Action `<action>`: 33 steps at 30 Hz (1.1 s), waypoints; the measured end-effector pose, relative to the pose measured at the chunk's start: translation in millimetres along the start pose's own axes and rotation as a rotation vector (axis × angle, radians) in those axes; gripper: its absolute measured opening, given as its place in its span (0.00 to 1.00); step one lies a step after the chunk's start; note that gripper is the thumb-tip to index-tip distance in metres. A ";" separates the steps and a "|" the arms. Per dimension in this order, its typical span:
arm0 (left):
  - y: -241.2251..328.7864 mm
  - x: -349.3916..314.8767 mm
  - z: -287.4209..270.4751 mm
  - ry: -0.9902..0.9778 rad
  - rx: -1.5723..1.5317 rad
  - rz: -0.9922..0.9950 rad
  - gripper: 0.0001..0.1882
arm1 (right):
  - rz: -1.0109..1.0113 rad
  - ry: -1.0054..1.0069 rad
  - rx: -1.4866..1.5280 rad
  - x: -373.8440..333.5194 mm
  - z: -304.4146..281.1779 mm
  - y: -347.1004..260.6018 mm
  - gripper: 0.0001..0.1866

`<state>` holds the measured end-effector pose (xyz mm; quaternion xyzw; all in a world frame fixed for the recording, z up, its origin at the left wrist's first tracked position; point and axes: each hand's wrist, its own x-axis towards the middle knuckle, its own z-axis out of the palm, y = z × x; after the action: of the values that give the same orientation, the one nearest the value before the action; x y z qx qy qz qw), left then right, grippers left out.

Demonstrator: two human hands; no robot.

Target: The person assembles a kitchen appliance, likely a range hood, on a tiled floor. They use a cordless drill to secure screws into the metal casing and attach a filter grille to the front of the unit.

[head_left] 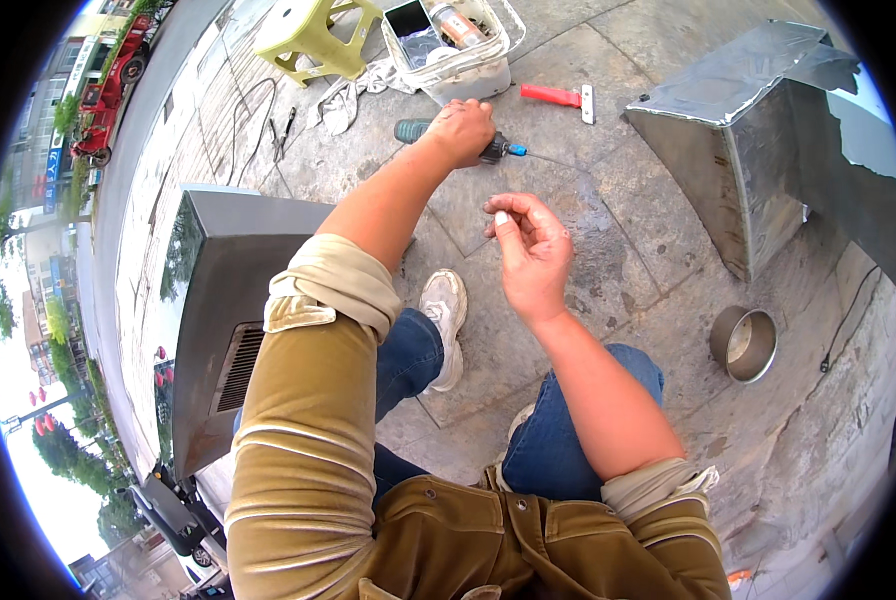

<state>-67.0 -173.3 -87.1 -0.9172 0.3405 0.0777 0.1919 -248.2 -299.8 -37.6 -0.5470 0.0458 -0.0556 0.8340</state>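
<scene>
My left hand reaches forward and is closed over a green and black cordless drill. A blue collar and a long thin bit stick out of the drill's front, pointing right. Whether the drill rests on the paving or is lifted a little, I cannot tell. Closer to me, my right hand is held palm up, its fingers curled in against the thumb. Anything small between those fingertips is too small to make out. A red-handled scraper with a pale metal head lies beyond the drill, to its right.
A white bucket of odds and ends stands ahead, beside a yellow-green stool and a rag. Pliers lie further left. Large metal housings stand left and right. A round metal pot sits at right.
</scene>
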 end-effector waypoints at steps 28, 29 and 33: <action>128.4 -528.3 28.9 -0.414 -1.563 -1.039 0.29 | -0.101 -1.696 -0.994 -199.5 105.1 55.6 0.38; 132.1 -543.9 48.1 -0.359 -1.700 -1.120 0.29 | -0.037 -1.807 -0.987 -225.9 105.6 65.7 0.44; 119.1 -582.4 105.8 -0.484 -2.242 -1.308 0.25 | -0.132 -1.631 -0.992 -286.9 123.0 121.9 0.46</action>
<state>-586.5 133.2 -60.4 -0.5348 -0.4539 0.3700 -0.6092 -510.1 -98.9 -96.0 -0.7099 -0.5619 0.3212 0.2776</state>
